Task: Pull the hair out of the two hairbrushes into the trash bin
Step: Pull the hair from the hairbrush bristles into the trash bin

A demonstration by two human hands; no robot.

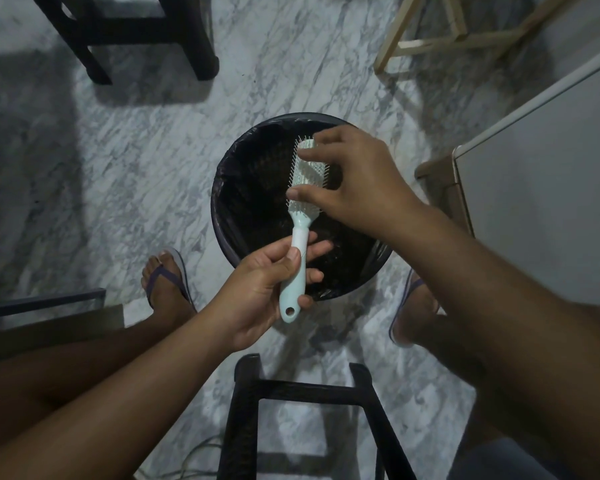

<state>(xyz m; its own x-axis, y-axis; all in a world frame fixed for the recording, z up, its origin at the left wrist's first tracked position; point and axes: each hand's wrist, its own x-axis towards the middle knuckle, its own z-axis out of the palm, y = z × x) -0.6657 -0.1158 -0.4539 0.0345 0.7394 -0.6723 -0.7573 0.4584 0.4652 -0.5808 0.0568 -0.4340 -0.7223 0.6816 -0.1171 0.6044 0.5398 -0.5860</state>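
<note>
Two hands are up over the bin (218, 188), and one brush (300, 233) is between them. It's pale mint with a white grip, held slanted above the bin's open mouth, head pointing far, handle end near. The left hand (257, 289) has the handle: thumb pressed across the front, fingers wrapped round behind, and the hanging-hole end pokes out below the palm. The right hand (357, 181) comes in from the right and arches over the brush head. Its thumb tip sits at the near edge of the bristles and its forefinger tip at the far end, the other fingers curled over the back, so the head is clasped end to end. Whether any hair is pinched under those fingertips, I cannot tell.

The bin is round and dark with a black liner, standing on the marble floor (118, 168) in the middle. There's a dark tangle low inside it on the near side; too murky to call.

Feet in flip-flops flank the bin, left foot (167, 282) and right foot (413, 306). One black stool (136, 29) stands far left, a second stool (309, 410) near centre. A wooden frame (447, 36) is far right, a white cabinet (534, 168) along the right.
</note>
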